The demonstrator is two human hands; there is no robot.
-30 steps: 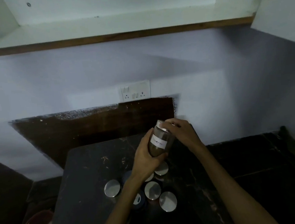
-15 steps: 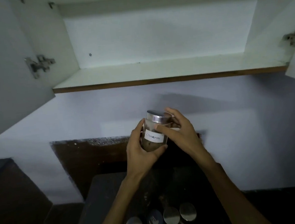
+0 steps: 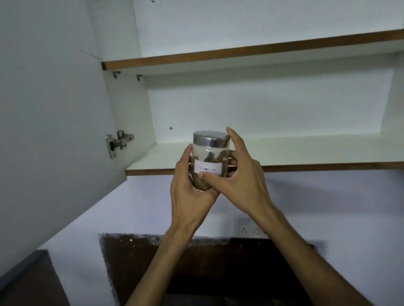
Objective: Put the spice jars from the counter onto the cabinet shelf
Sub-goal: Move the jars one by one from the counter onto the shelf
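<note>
A: Entry, change since half a second ago. The view has tilted up: the jars that stood on the desk at the bottom edge are out of frame, and a second, higher shelf (image 3: 260,49) has come into sight. The spice jar (image 3: 210,160) has risen from in front of the wall to the level of the lower cabinet shelf (image 3: 318,151), overlapping its front edge. Both hands remain on it.

B: Left to right, please.

A: Open cabinet door (image 3: 40,106) at far left, hinge (image 3: 119,141) on its inner face. Next, the left hand (image 3: 190,188), fingers curled round the jar's left side and base, thumb up along the glass. Then the jar itself, upright, clear glass, metal lid (image 3: 210,138) closed on top.

B: Contents?

A: Brown pieces, filling roughly the lower two thirds. White handwritten label (image 3: 208,169), reads approximately "Cinnamon".

B: Right side?

A: Right hand (image 3: 241,178) clamped on the jar too: thumb pressed just under the label, forefinger reaching up to touch the lid's rim, the remaining fingers wrapped behind the glass. Whether the jar's base touches the shelf cannot be told; the hands cover it.

B: Below?

A: A wall socket (image 3: 248,228) behind the right forearm, dark backsplash panel (image 3: 137,261) under it.
</note>
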